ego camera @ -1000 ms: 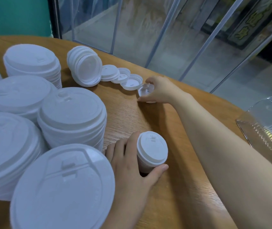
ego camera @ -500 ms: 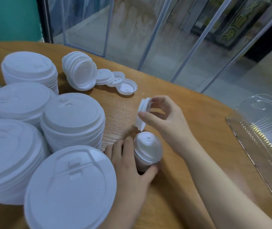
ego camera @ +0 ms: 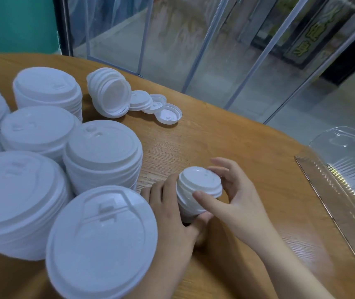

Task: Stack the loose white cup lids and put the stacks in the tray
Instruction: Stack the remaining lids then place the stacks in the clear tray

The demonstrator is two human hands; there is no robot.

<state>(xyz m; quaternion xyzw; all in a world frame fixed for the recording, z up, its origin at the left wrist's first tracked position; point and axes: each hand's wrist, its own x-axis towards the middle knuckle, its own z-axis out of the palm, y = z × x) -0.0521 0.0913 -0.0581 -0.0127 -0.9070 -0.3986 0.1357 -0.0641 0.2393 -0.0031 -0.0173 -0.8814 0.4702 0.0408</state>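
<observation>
A small stack of white cup lids [ego camera: 190, 198] stands on the wooden table near its middle. My left hand [ego camera: 172, 214] grips the stack from the left and below. My right hand [ego camera: 232, 199] pinches the top lid [ego camera: 200, 178] between thumb and fingers, and that lid sits on the stack. Three loose small lids [ego camera: 156, 106] lie in a row farther back, beside a toppled stack of lids [ego camera: 109, 92]. The clear plastic tray [ego camera: 344, 184] lies at the right edge, holding no lids that I can see.
Several tall stacks of larger white lids [ego camera: 103, 152] crowd the left half of the table [ego camera: 226, 143]. The nearest large stack [ego camera: 101, 240] sits against my left wrist. Glass panels with metal frames [ego camera: 196, 50] rise behind the table's curved far edge.
My right hand picked a loose lid from the back row, carried it toward me and set it on the stack that my left hand holds.
</observation>
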